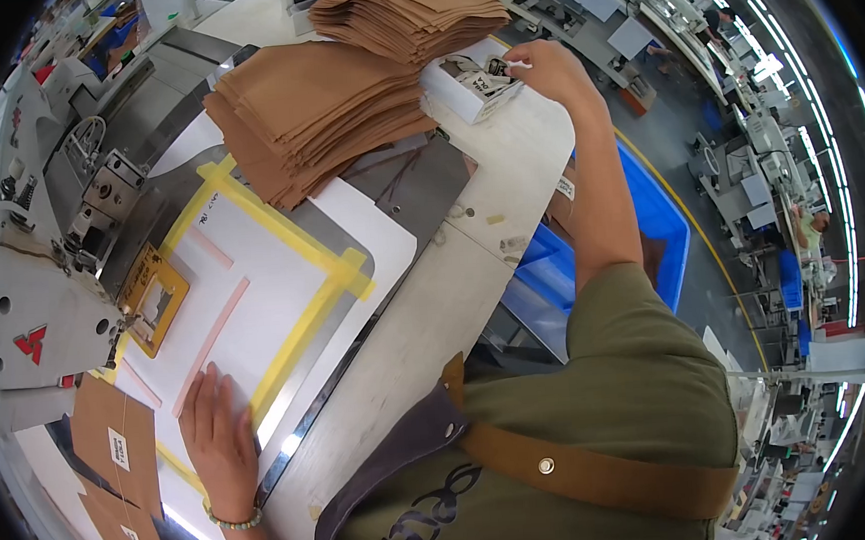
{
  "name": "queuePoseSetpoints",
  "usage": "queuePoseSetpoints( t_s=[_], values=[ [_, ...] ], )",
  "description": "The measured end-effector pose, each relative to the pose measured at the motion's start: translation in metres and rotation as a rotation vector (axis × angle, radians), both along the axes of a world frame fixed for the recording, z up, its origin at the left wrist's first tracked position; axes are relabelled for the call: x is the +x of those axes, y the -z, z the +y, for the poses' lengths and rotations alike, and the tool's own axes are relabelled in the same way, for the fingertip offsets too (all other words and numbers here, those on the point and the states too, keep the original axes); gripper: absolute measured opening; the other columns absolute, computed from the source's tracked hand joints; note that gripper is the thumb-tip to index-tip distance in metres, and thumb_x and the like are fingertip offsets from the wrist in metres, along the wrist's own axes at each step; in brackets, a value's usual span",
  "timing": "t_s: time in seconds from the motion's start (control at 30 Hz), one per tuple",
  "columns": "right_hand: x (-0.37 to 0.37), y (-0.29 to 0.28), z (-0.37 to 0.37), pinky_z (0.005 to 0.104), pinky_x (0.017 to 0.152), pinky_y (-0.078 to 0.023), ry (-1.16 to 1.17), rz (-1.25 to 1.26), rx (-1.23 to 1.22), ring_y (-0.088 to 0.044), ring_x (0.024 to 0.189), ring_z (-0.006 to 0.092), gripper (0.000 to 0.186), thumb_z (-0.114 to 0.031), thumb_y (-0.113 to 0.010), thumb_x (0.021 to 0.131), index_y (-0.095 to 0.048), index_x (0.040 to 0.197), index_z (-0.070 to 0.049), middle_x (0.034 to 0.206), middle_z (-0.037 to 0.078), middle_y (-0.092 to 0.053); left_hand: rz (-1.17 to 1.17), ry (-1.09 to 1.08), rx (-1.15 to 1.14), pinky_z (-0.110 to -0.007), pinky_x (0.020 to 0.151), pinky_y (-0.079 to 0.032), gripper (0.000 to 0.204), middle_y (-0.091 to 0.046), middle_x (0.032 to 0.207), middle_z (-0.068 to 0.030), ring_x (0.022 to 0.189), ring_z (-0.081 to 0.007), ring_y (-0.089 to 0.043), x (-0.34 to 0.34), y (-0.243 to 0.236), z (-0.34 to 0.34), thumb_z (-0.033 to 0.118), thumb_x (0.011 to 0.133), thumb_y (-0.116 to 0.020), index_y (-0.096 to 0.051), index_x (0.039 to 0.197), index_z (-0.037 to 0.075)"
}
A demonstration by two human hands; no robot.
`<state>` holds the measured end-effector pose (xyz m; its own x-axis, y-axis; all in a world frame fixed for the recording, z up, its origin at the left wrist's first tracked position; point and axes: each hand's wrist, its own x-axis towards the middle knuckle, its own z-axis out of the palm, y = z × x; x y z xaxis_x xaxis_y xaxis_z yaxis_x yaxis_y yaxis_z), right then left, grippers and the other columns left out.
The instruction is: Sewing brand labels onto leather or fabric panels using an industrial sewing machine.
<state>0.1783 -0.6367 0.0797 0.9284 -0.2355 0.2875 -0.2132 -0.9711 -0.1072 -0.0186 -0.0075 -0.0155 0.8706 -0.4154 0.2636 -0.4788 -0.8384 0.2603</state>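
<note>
My left hand (218, 423) lies flat with fingers stretched out on a white sheet (272, 271) framed in yellow tape, which carries pink strips (211, 331). Out at the far right of the table, my right hand (551, 69) reaches to a small white box (455, 96) that holds printed labels (484, 74). Its thumb and forefinger pinch what looks like the end of a white label. Left of the box rise two stacks of brown fabric pieces, a nearer stack (316, 108) and a farther stack (410, 13).
A sewing machine head (43, 297) stands at the left, with a yellow-edged clamp frame (156, 299) over the sheet. Brown pieces with sewn labels (114, 443) hang at the lower left. Blue bins (649, 215) stand below the table's right edge. Other workstations and people are beyond.
</note>
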Motion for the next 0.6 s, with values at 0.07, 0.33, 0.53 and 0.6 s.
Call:
queuePoseSetpoints(
  t_s=[0.07, 0.33, 0.53, 0.6],
  values=[
    [0.008, 0.006, -0.003, 0.0424, 0.092, -0.060, -0.164, 0.179, 0.060, -0.078, 0.104, 0.0322, 0.036, -0.018, -0.083, 0.089, -0.083, 0.125, -0.013, 0.113, 0.013, -0.083, 0.009, -0.001, 0.008, -0.054, 0.122, -0.043, 0.043, -0.063, 0.155, -0.0180, 0.145, -0.0434, -0.055, -0.001, 0.000, 0.001, 0.005, 0.097, -0.071, -0.068, 0.139, 0.000],
    [0.044, -0.004, 0.007, 0.0394, 0.102, -0.057, -0.369, 0.433, 0.109, -0.074, 0.116, 0.0287, 0.063, -0.013, -0.090, 0.081, -0.076, 0.142, -0.014, 0.120, 0.016, -0.081, 0.036, -0.005, 0.023, -0.054, 0.124, -0.041, 0.042, -0.062, 0.156, -0.0187, 0.146, -0.0441, -0.054, -0.001, -0.002, 0.000, 0.008, 0.099, -0.066, -0.067, 0.140, -0.002],
    [0.056, 0.013, 0.019, 0.0416, 0.105, -0.058, -0.300, 0.597, -0.016, -0.073, 0.126, 0.0334, 0.074, -0.014, -0.084, 0.077, -0.071, 0.149, -0.016, 0.135, 0.017, -0.077, 0.034, -0.012, 0.032, -0.054, 0.124, -0.041, 0.043, -0.062, 0.156, -0.0184, 0.147, -0.0432, -0.053, -0.001, -0.001, 0.000, 0.007, 0.099, -0.066, -0.067, 0.141, -0.002],
    [0.060, 0.024, 0.018, 0.0416, 0.106, -0.057, -0.296, 0.586, -0.127, -0.070, 0.128, 0.0340, 0.074, -0.010, -0.078, 0.077, -0.069, 0.151, -0.018, 0.139, 0.016, -0.072, 0.017, -0.006, 0.036, -0.055, 0.123, -0.043, 0.044, -0.063, 0.155, -0.0181, 0.146, -0.0432, -0.054, -0.001, -0.002, -0.001, 0.006, 0.098, -0.067, -0.067, 0.141, -0.001]
  ],
)
